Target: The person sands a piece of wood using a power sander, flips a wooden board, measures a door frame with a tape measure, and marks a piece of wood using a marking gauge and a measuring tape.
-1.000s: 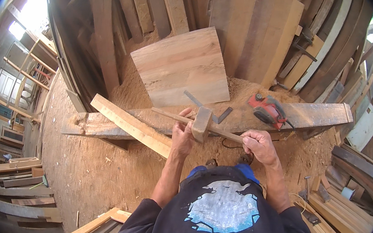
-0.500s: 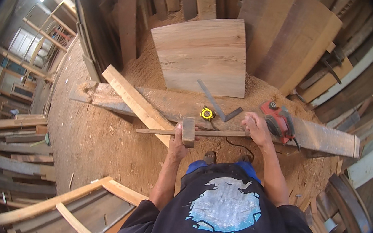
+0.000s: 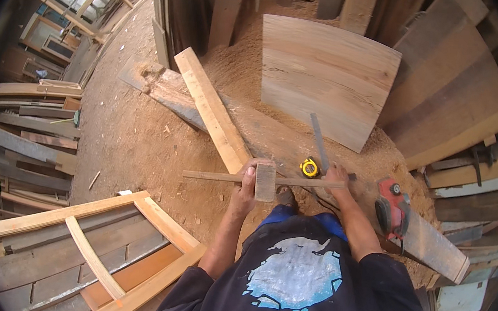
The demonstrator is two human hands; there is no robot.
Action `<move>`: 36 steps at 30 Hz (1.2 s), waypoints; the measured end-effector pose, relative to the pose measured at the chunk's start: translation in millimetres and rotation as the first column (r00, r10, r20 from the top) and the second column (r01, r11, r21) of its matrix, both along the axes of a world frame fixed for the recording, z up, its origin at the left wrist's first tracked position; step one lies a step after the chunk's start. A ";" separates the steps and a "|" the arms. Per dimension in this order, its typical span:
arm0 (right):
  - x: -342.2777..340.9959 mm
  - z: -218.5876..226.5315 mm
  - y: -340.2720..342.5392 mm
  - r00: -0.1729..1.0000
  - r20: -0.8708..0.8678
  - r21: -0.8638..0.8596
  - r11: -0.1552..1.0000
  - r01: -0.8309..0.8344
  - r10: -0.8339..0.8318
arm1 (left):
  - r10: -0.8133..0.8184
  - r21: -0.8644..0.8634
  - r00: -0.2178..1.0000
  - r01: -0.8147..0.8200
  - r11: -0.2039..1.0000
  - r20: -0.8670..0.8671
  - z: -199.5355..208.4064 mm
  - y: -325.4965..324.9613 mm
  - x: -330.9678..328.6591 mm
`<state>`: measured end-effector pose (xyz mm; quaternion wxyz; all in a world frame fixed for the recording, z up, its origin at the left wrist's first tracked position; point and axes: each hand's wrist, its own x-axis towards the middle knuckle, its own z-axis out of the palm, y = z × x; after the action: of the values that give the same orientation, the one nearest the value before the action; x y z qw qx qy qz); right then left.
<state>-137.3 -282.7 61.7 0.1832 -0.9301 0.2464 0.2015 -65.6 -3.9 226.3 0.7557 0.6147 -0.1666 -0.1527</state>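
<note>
Stick (image 3: 213,176): slim, straight brown wood, held in the air in front of the body; its long axis runs left to right.
Block (image 3: 265,182): boxy wood, grain showing on its face, longer side pointing away from the body, crosswise to the stick; whether the stick passes through or under, I can't tell.
Left grip: left hand (image 3: 247,186) wrapped round the stick against the block's side.
Right grip: right hand (image 3: 335,176) at the stick's right end; can't tell whether its fingers close on anything.
Table (image 3: 432,245): long, rough, dusty plank.
Tools on it: yellow-and-black tape measure (image 3: 309,167), thin grey metal square (image 3: 318,139), bulky red-and-black planer (image 3: 393,209).
Board (image 3: 210,107): pale, smooth-edged, across the table.
Panel (image 3: 328,81): broad, streaky-grained, beyond the table.
</note>
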 end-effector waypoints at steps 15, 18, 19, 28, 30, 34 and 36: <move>39.7 21.5 -18.9 0.947 -0.317 0.021 0.999 -0.040 0.044 | -0.040 -0.457 0.886 -0.199 0.867 -0.462 -2.7 -2.4 66.7; 41.6 36.2 -23.5 0.934 -0.344 0.055 0.995 -0.086 0.100 | -0.025 -0.446 0.861 -0.238 0.863 -0.508 -8.4 1.4 65.6; 40.5 44.8 -26.8 0.935 -0.341 0.039 0.995 -0.088 0.096 | -0.017 -0.448 0.861 -0.247 0.859 -0.508 -11.7 1.8 65.1; 41.4 131.2 -113.5 0.901 0.433 0.214 0.973 -0.091 -0.011 | 0.086 -0.332 0.874 -0.270 0.904 -0.478 -14.4 12.5 62.1; 44.3 184.9 -110.4 0.885 0.465 0.311 0.940 -0.138 -0.024 | -0.002 -0.319 0.900 -0.153 0.935 -0.436 -11.0 18.1 65.0; 41.6 273.0 -98.5 0.945 0.327 0.560 0.801 -0.210 0.019 | 0.008 -0.305 0.911 -0.147 0.941 -0.413 3.2 10.3 66.3; 40.1 278.9 -93.7 0.946 0.318 0.556 0.796 -0.241 0.064 | -0.011 -0.329 0.914 -0.136 0.934 -0.407 5.3 11.0 63.6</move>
<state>-97.2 -376.4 340.6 0.4779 -0.8635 0.0666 0.1467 -2.1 7.1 231.7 0.8756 0.4306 -0.0123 -0.2188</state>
